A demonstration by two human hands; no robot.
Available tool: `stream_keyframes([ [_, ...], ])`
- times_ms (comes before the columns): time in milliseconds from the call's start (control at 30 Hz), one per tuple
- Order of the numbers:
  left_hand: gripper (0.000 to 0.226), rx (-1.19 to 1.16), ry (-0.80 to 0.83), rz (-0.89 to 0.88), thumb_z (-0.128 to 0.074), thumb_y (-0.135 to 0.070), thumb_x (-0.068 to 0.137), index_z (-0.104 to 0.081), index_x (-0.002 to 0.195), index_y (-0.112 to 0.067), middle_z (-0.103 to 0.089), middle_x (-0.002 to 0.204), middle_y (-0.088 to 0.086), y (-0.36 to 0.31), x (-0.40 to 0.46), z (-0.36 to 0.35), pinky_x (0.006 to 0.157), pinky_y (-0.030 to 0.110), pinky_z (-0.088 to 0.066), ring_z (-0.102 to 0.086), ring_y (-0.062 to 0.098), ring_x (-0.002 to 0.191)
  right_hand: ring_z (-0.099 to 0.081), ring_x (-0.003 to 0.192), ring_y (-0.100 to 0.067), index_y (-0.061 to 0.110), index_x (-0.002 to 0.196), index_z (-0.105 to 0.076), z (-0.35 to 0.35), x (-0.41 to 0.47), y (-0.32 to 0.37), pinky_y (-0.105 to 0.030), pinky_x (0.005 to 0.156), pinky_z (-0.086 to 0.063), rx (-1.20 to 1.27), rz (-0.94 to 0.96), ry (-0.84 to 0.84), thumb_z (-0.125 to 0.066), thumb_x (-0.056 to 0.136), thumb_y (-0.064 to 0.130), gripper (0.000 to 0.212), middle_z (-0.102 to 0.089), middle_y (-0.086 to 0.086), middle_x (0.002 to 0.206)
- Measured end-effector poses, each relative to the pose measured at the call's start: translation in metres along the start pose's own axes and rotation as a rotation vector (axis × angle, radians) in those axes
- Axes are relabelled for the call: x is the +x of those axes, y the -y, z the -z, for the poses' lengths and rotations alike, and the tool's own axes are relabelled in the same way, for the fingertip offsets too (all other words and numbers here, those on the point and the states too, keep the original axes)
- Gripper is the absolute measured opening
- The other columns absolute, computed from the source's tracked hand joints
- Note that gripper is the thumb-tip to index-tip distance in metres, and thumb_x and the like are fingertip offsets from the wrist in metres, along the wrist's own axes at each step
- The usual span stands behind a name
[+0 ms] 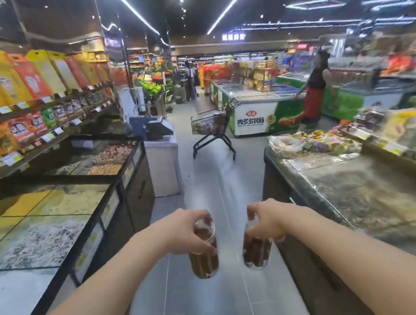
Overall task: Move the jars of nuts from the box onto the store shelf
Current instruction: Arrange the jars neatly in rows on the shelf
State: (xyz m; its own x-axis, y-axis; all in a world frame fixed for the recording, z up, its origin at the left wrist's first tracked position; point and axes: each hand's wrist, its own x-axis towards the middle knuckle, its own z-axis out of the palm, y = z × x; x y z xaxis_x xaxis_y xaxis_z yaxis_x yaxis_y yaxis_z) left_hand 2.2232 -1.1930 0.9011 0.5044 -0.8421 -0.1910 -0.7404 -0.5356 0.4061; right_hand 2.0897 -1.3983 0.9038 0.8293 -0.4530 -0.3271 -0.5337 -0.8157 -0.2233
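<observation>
Supermarket aisle, stocked shelves with price tags, bulk-food bins, chest freezers, shopping cart

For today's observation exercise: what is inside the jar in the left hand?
The jar shows dark brown contents, blurred. The left hand covers its upper part and lid.

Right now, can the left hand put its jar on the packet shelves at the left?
Probably not yet. The left hand holds its jar over the aisle floor; the bulk-food bins lie between it and the shelves.
</observation>
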Motion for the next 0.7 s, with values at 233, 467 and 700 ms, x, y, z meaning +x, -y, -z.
stream_keyframes([
  [233, 0.062, 0.103, 0.051, -0.200, -0.082, -0.059, 0.071, -0.056, 0.122, -0.036, -0.058, 0.092, -0.013, -0.169, 0.061, -0.041, 0.082, 0.037, -0.054, -0.059, 0.018, 0.091, -0.074, 0.066, -0.026, 0.023, 0.109, -0.057, 0.029, -0.067, -0.165, -0.040, 0.054, -0.063, 0.000, -0.158, -0.064, -0.072, 0.067, 0.053, 0.054, -0.061, -0.002, 0.103],
  [467, 0.060, 0.115, 0.105, -0.432, -0.084, -0.063, 0.066, -0.056, 0.114, -0.039, -0.067, 0.087, -0.011, -0.337, 0.130, -0.106, 0.063, 0.026, -0.050, -0.061, 0.007, 0.078, -0.074, 0.078, -0.024, 0.019, 0.125, -0.053, 0.052, -0.152, -0.341, -0.040, 0.058, -0.064, -0.001, -0.339, -0.102, -0.072, 0.075, 0.053, 0.062, -0.059, -0.006, 0.121],
  [700, 0.061, 0.186, 0.186, -0.703, -0.082, -0.059, 0.073, -0.056, 0.123, -0.034, -0.062, 0.084, -0.016, -0.499, 0.167, -0.161, 0.056, 0.020, -0.038, -0.055, -0.001, 0.071, -0.072, 0.082, -0.024, 0.020, 0.110, -0.055, 0.060, -0.257, -0.480, -0.044, 0.071, -0.064, 0.047, -0.605, -0.162, -0.072, 0.078, 0.054, 0.049, -0.061, -0.003, 0.110],
])
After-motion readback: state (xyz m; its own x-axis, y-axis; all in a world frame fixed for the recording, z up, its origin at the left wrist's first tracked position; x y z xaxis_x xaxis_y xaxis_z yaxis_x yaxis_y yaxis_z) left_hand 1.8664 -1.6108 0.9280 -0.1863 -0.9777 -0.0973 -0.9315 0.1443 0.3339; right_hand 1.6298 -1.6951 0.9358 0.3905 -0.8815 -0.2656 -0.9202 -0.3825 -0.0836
